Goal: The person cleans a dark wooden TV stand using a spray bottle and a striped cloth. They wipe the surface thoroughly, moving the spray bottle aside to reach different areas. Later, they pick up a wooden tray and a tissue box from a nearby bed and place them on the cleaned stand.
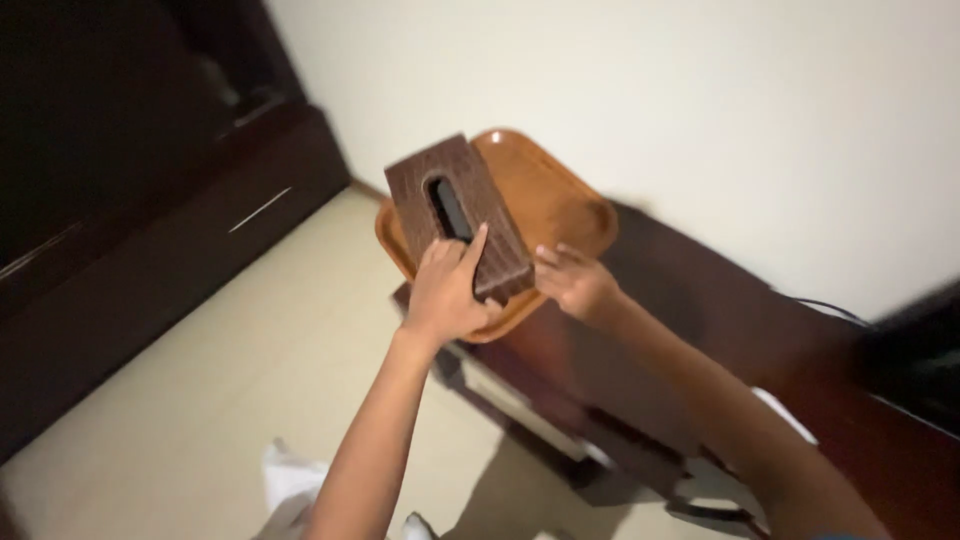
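Both hands are on a dark brown tissue box [458, 215], the kind with a textured cover and a long oval slot in its top. The left hand [448, 290] grips the box's near end, thumb laid up along the top beside the slot and fingers curled under the edge. The right hand [573, 280] has its fingers bent against the box's near right corner, though motion blur hides how firmly it closes there. The box sits tilted over an orange-brown tray [555, 205] with rounded corners and a raised rim; whether its far end rests on the tray or is lifted clear of it I cannot tell.

The tray lies at the left end of a dark, glossy wooden desk [690, 300], partly overhanging the edge. The desk runs back to the right along a plain pale wall [640, 90], where a thin dark cable [825, 308] trails toward a blurred black shape [920, 350] at the frame's edge. Across the beige floor [250, 370] to the left stands a low, dark piece of furniture [150, 220], well apart from the desk. Something white [290, 480] shows low in the view.
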